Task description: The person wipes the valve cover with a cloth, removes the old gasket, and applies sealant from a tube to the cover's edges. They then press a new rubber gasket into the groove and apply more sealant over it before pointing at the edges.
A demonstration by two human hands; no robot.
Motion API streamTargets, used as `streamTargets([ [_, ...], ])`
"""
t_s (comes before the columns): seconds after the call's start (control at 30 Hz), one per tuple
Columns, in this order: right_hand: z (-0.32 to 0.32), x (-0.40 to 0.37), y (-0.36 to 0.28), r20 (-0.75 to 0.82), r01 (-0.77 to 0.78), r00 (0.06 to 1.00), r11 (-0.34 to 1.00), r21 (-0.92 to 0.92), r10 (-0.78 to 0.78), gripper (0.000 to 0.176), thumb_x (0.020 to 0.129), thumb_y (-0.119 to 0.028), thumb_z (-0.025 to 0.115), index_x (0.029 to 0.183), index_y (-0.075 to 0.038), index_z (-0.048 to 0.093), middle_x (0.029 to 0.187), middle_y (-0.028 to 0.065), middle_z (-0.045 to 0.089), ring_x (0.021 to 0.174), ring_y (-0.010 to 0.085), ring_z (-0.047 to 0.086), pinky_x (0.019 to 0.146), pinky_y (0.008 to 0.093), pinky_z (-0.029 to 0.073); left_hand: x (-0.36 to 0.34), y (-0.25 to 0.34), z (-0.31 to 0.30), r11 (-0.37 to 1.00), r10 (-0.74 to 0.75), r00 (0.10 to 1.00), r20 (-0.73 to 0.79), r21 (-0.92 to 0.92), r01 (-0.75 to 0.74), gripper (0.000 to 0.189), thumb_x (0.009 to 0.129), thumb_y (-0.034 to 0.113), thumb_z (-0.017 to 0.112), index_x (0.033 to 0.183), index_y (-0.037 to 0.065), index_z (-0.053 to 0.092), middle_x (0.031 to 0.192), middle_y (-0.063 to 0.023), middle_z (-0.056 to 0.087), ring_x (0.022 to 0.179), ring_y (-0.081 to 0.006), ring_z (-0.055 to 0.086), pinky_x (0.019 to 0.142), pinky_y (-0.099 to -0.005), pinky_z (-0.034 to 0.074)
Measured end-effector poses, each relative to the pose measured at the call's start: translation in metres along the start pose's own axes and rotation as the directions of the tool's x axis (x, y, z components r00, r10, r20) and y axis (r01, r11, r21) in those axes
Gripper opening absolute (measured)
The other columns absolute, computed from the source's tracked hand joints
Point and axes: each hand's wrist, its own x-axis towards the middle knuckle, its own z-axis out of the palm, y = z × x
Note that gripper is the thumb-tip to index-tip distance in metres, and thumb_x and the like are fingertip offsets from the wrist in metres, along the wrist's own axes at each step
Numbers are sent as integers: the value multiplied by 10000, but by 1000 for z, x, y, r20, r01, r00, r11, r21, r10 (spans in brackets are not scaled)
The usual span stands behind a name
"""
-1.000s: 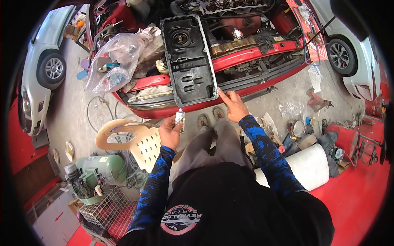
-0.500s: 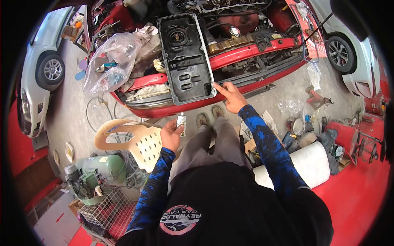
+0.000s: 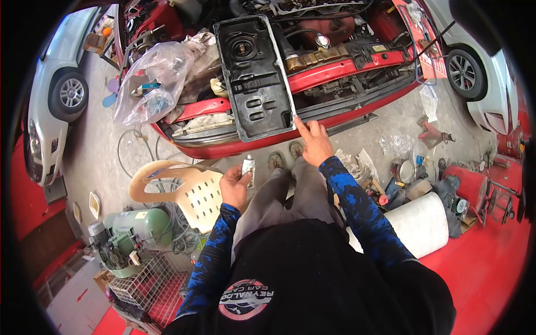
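A black rectangular engine valve cover (image 3: pixel 254 81) rests across the red front of the car, hollow side up. Grey sealant lines its rim (image 3: pixel 285 78). My right hand (image 3: pixel 317 146) is at the cover's near right corner, index finger stretched out to the rim and the other fingers loosely bent, holding nothing. Lower and to the left, my left hand (image 3: pixel 234 187) is closed around a small white tube (image 3: pixel 248 166) that points upward. The tube's label is too small to read.
A clear plastic bag (image 3: pixel 153 84) lies on the car's front, left of the cover. A beige plastic chair (image 3: pixel 192 192) and green compressor (image 3: pixel 139 229) stand at left. On the right floor are a white roll (image 3: pixel 416 223) and a red tank (image 3: pixel 466 187).
My right index finger has slid down along the cover's right rim to its near corner. My left hand still grips the tube, almost in the same place.
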Motion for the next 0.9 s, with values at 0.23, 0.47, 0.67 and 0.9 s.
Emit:
streamTargets([
  [0.23,-3,-11,-6,46,-19,999,999,44,17,896,676,80,562,1517,-189,409,1184,181,483,1042,391,493,955,452,433,3,0,3,998,-4,1000,3,-55,4,303,875,-34,662,1169,-101,628,994,-97,721,852,-115,662,783,-245,516],
  [0.47,-15,3,0,48,72,997,994,-86,-68,834,732,53,578,1493,-259,443,1089,149,497,963,370,505,857,461,452,4,-4,1,999,-21,1000,10,-34,22,305,876,-31,664,1171,-97,628,1004,-98,720,860,-117,663,791,-252,516],
  [0.67,-19,-21,3,100,197,973,975,105,-208,901,687,67,560,1511,-269,421,1134,160,481,1037,383,500,931,448,448,4,-1,-4,999,5,1000,2,-33,-5,306,869,-36,671,1169,-88,637,987,-89,718,837,-111,657,757,-251,519],
  [0.9,-17,-2,22,124,75,988,990,118,-90,964,663,79,572,1542,-258,366,1117,164,476,1031,372,507,914,426,455,7,-13,-8,999,-32,999,13,-13,32,288,875,-28,661,1155,-91,634,985,-95,721,836,-120,663,776,-250,514],
])
